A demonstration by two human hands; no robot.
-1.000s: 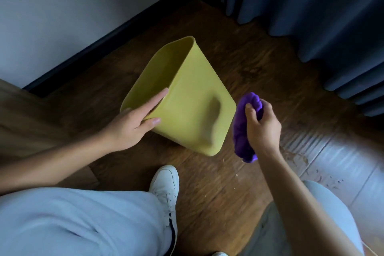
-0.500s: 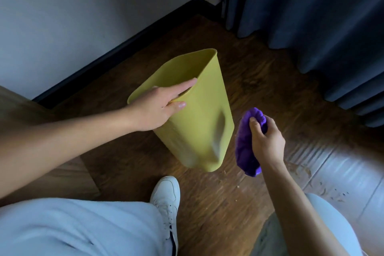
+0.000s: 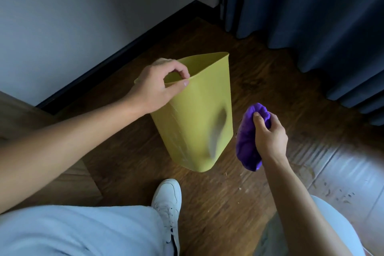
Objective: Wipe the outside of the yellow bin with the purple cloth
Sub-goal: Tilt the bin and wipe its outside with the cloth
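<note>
Bin [image 3: 199, 114] upright on the floor [image 3: 259, 72], rim pinched by left hand [image 3: 155, 87]; looks light, stiff, smooth, best steadied right there. Cloth [image 3: 248, 137] soft, bunched in right hand [image 3: 268, 137], just beside the wall below the pinch, not touching. Shoe [image 3: 168, 199] near the base; crumbs [image 3: 340, 193] beyond the cloth.

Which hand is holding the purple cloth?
The right hand. Its fingers are wrapped around the bunched purple cloth, held beside the yellow bin without touching it. The left hand instead pinches the bin's rim.
</note>
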